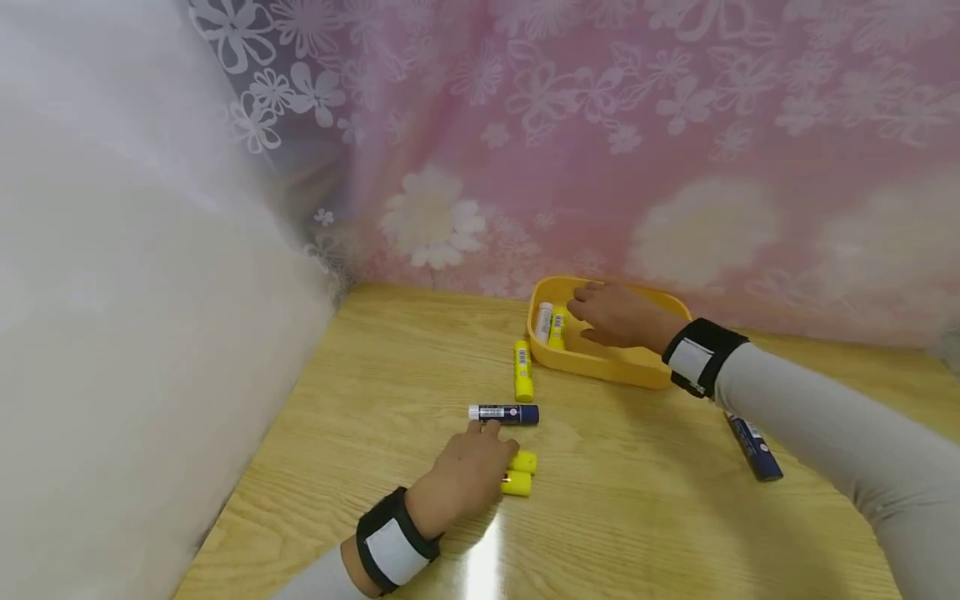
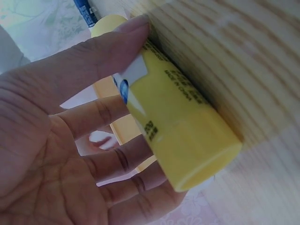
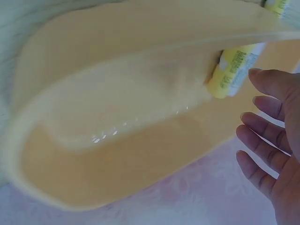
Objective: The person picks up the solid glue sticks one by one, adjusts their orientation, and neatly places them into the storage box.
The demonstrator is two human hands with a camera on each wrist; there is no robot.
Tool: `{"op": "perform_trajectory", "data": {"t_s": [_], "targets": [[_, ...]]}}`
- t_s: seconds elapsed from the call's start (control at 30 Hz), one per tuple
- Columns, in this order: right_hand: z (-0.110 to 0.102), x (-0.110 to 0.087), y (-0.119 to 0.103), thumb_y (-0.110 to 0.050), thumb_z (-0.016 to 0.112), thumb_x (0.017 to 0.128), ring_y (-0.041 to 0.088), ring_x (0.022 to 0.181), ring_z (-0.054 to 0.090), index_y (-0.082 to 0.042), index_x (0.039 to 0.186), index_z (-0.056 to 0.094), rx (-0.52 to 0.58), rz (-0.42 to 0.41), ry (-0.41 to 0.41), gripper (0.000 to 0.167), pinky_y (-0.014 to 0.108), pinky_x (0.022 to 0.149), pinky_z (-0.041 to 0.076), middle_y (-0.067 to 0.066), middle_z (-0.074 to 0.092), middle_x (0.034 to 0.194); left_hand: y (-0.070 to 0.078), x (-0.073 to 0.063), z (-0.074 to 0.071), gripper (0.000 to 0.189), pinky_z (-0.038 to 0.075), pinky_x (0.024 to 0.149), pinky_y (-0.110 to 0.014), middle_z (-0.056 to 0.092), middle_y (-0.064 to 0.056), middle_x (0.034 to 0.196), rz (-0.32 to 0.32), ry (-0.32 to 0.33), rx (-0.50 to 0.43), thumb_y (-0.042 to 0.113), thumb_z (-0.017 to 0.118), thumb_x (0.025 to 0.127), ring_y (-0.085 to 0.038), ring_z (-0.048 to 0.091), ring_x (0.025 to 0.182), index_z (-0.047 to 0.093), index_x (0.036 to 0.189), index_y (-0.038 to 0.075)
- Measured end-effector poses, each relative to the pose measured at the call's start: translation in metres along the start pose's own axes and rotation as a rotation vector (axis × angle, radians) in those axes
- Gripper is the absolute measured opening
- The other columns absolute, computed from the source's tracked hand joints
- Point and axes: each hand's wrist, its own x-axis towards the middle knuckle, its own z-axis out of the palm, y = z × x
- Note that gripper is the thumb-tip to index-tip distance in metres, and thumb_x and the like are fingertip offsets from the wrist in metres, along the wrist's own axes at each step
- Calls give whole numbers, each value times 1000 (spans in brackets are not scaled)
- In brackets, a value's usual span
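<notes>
My left hand is low over the table, at two yellow glue sticks lying side by side, partly covered by it. In the left wrist view the thumb lies along a yellow glue stick while the other fingers bend behind it. Over the orange-yellow basket, my right hand holds nothing, its fingers loosely spread. A white glue stick and a yellow one lie at the basket's left end, by the right fingertips. The right wrist view shows the yellow stick inside the basket.
A navy glue stick with a white end lies just beyond my left fingertips. Another yellow glue stick lies outside the basket's left corner. A second navy stick lies under the right forearm's side. A pink flowered curtain hangs behind.
</notes>
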Motion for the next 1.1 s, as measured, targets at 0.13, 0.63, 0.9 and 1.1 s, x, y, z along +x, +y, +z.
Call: {"op": "perform_trajectory", "data": {"t_s": [0.13,0.63,0.9,1.1], "targets": [[-8,-28,4,-20,81,85,26,80,55,-5,95,60,47,62,30,28,41,77,51,9,58,89,3,4,2,48,55,75,-36,62,-11,122,-10,7,-14,19,83,81,-28,59,109,68,126,16],[-3,-160,0,-10,86,75,24,78,56,-6,93,61,56,103,231,32,39,68,51,9,59,92,4,15,8,49,52,71,-38,63,-13,115,-10,23,-61,12,79,80,-28,57,99,68,128,13],[14,-214,-15,-2,80,79,22,81,62,-10,103,67,186,284,41,28,37,64,54,7,63,98,5,15,6,52,53,75,-41,62,-15,115,-18,10,-63,19,84,79,-30,58,101,67,128,12],[39,-241,-20,7,76,80,39,109,61,-6,121,64,114,214,-73,45,47,77,56,21,60,125,7,16,5,53,52,73,-41,61,-15,113,-15,2,-69,19,86,78,-29,57,98,67,127,11]]}}
